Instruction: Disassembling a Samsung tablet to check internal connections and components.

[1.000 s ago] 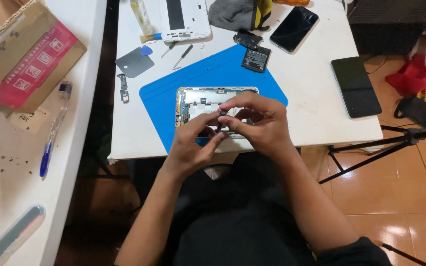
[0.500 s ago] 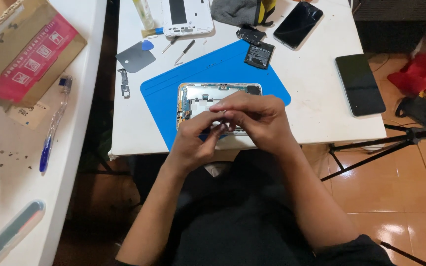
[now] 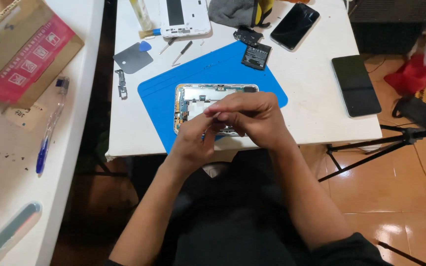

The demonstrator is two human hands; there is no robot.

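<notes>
Your white table (image 3: 321, 98) carries the blue work mat (image 3: 159, 98) along its near edge, and on that mat lies the opened tablet (image 3: 195, 98), back cover off, circuit boards bare. That tablet looks thin, stiff and fragile, so I'd say take it by its side frame, never by the exposed boards or ribbon cables. Toward the far edge sit the white back cover (image 3: 183, 17) and a dark phone (image 3: 294, 19); another dark slab (image 3: 356, 83) lies by the right edge. Your left hand (image 3: 191, 143) and right hand (image 3: 252, 118) meet above the tablet's near half, fingertips pinched together on something too small to make out. Beside the mat's far left corner lie a grey pry pick (image 3: 131, 58) and a small screwdriver (image 3: 181, 52).
</notes>
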